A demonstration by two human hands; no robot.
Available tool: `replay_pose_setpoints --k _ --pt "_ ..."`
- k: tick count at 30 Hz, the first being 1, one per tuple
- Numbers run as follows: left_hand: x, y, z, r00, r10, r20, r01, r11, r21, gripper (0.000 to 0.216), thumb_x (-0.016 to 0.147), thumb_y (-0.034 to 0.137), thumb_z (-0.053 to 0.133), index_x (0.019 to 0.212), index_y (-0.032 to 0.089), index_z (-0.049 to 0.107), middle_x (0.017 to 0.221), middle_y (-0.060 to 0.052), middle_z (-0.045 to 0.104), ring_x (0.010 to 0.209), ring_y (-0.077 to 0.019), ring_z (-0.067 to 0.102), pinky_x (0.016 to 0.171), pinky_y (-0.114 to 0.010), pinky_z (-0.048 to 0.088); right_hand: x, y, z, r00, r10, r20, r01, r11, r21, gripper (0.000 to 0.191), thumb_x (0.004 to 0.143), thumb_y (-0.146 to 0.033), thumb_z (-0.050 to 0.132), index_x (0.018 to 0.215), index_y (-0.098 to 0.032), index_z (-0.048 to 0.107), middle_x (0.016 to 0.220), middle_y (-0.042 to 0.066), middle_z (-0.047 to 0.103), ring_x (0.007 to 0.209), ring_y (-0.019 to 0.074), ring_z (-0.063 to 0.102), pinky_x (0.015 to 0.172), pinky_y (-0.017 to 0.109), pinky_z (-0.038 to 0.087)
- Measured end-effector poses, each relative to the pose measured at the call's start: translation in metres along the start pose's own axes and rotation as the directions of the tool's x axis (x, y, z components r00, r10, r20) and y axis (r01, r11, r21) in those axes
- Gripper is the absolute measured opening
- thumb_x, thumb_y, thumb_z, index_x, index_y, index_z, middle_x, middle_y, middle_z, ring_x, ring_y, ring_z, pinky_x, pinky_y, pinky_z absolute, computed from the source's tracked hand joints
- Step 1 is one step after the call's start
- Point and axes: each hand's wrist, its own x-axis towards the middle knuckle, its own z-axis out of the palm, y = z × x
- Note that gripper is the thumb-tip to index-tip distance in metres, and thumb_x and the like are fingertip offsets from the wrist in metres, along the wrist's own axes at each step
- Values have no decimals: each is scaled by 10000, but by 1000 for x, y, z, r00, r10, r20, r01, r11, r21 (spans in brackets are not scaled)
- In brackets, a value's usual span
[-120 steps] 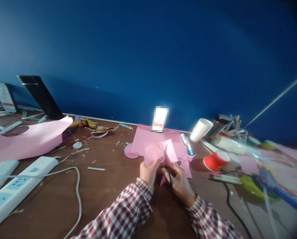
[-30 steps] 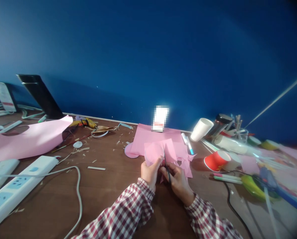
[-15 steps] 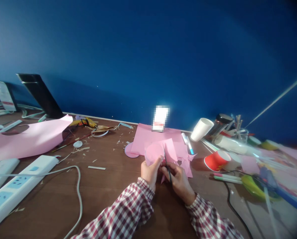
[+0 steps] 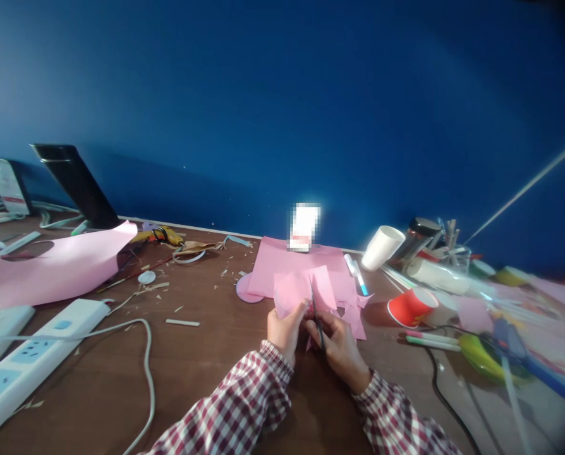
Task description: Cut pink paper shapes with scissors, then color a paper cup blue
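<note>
My left hand [image 4: 284, 332] pinches a piece of pink paper [image 4: 291, 289] between thumb and fingers. A pair of dark scissors [image 4: 319, 330] is in my right hand [image 4: 342, 346], its blades upright against the paper; the fingers partly hide the handles. Right of the blades a flap of the pink paper stands out. Behind both hands lies a larger pink sheet [image 4: 268, 265], with a pink disc [image 4: 248, 289] at its left edge. Pink scraps [image 4: 354, 319] lie beyond my right hand.
A power strip [image 4: 40, 354] with a white cable [image 4: 150, 360] lies at left, near a curled pink sheet [image 4: 59, 265]. To the right are a red paper cup [image 4: 408, 308], a white cup [image 4: 382, 248], a marker [image 4: 357, 276] and a black cord [image 4: 437, 379]. A blue wall [image 4: 263, 114] stands behind.
Both hands keep their grips in nearly the same place. The rounded left part of the pink paper has tilted slightly at the scissor blades. The view has shifted a little.
</note>
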Motion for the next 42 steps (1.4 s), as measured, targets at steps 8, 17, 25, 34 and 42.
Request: replay_pose_setpoints --k 8,17,25,34,42 --pt "-1 -1 -1 1000 4 6 -4 1000 16 399 557 376 770 754 45 664 641 -128 676 582 -212 646 486 -270 513 0 1 -1 1000 1 -1 -1 1000 -24 291 800 -389 622 984 -166 653 890 70 705 792 213 664 689 301 555" --pt "1 -1 1 999 -24 29 25 999 -32 401 546 337 779 785 35 668 684 -146 688 614 -229 657 526 -297 530 1 4 -2 1000 -2 -13 1 998 -64 307 807 -390 613 1011 -164 654 869 66 708 745 200 665 678 305 555" --pt "2 -2 0 1000 -12 -2 12 1000 -11 409 542 347 780 784 37 669 695 -137 690 614 -220 654 523 -288 526 0 1 -2 1000 -17 7 17 998 -58 307 817 -388 601 1008 -155 658 897 80 704 797 218 662 719 309 548" --pt "3 -2 0 1000 -16 3 16 999 -41 389 536 339 786 759 46 662 652 -111 672 567 -194 632 489 -274 505 0 0 -4 1000 -11 11 12 998 -56 294 824 -359 598 1022 -150 659 844 63 701 766 206 656 713 313 545" --pt "2 -1 0 1000 -15 4 15 1000 -27 428 535 350 788 799 34 670 670 -122 678 599 -213 644 516 -292 523 0 -2 -4 1000 7 -3 -7 998 -61 303 823 -355 599 1022 -132 652 862 81 709 765 207 663 701 312 552"
